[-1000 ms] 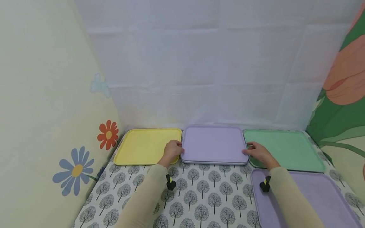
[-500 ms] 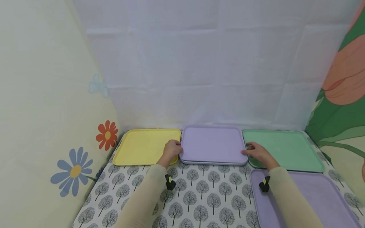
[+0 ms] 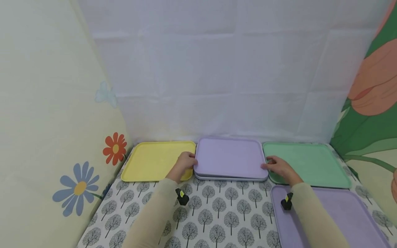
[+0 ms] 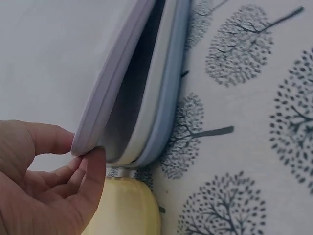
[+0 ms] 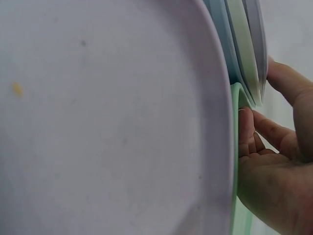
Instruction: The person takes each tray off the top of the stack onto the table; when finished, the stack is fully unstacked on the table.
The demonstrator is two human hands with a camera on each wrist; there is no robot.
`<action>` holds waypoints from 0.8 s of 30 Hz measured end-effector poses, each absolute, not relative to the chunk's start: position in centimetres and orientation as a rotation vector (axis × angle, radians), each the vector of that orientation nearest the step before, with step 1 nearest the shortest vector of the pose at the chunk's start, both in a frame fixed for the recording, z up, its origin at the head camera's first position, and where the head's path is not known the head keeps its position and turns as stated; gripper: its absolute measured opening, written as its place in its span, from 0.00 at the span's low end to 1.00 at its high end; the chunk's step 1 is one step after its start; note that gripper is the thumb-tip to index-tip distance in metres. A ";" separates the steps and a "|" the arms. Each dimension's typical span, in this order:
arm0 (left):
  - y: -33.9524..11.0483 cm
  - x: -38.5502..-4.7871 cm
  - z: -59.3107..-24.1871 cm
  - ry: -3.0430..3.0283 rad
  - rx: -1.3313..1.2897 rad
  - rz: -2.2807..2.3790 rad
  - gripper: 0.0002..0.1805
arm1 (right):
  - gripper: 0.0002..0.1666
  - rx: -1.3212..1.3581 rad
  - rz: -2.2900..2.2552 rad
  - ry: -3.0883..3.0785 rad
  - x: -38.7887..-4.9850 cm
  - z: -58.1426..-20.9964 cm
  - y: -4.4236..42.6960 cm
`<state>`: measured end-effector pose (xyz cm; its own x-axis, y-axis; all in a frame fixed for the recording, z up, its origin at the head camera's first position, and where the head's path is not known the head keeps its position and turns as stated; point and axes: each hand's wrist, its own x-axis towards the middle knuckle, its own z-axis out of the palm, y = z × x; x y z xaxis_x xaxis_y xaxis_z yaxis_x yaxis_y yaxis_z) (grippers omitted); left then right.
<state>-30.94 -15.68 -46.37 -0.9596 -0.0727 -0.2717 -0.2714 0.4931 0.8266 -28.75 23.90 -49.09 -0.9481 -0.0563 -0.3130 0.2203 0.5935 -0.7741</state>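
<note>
A lilac tray [image 3: 229, 156] tops a stack at the back centre. My left hand [image 3: 182, 164] pinches its left edge between thumb and fingers. In the left wrist view that edge of the lilac tray [image 4: 98, 112] is raised, with a dark gap above a cream tray [image 4: 146, 107] and a blue tray [image 4: 168, 98]. At the opposite edge my right hand [image 3: 280, 167] holds the lilac tray, the thumb on its rim. In the right wrist view the right side of the lilac tray [image 5: 258, 44] lies close over the others; fingertip contact underneath is unclear.
A yellow tray [image 3: 155, 160] lies left of the stack, a green tray [image 3: 310, 163] right of it. Nearer, a second lilac tray [image 3: 335, 213] lies under my right forearm. Tree-patterned cloth [image 3: 217, 217] covers the table; a white sheet [image 3: 192, 69] hangs behind.
The lilac tray's left front side has risen slightly, widening the gap over the trays beneath. Both hands stay at its edges. The head view has shifted a little.
</note>
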 end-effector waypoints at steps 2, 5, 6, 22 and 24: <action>-16.0 -31.0 -46.2 2.457 -0.274 1.521 0.24 | 0.49 0.130 -1.291 2.516 -28.7 -49.0 23.9; -16.4 -31.1 -46.0 2.354 -0.264 1.582 0.26 | 0.49 0.110 -1.290 2.506 -28.7 -48.9 24.0; -16.5 -31.1 -45.9 2.323 -0.266 1.598 0.26 | 0.49 0.117 -1.294 2.501 -28.7 -48.8 24.0; -17.5 -30.8 -45.4 2.121 -0.192 1.731 0.32 | 0.50 0.135 -1.313 2.491 -28.8 -49.0 24.2; -17.6 -30.6 -45.5 2.123 -0.174 1.738 0.32 | 0.50 0.115 -1.316 2.491 -28.7 -49.1 24.2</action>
<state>-30.64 -17.63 -45.50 -0.9163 0.1477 -0.3722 -0.3356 0.2237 0.9151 -28.72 24.22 -49.10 -0.9454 -0.0774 -0.3166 0.2178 0.5726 -0.7904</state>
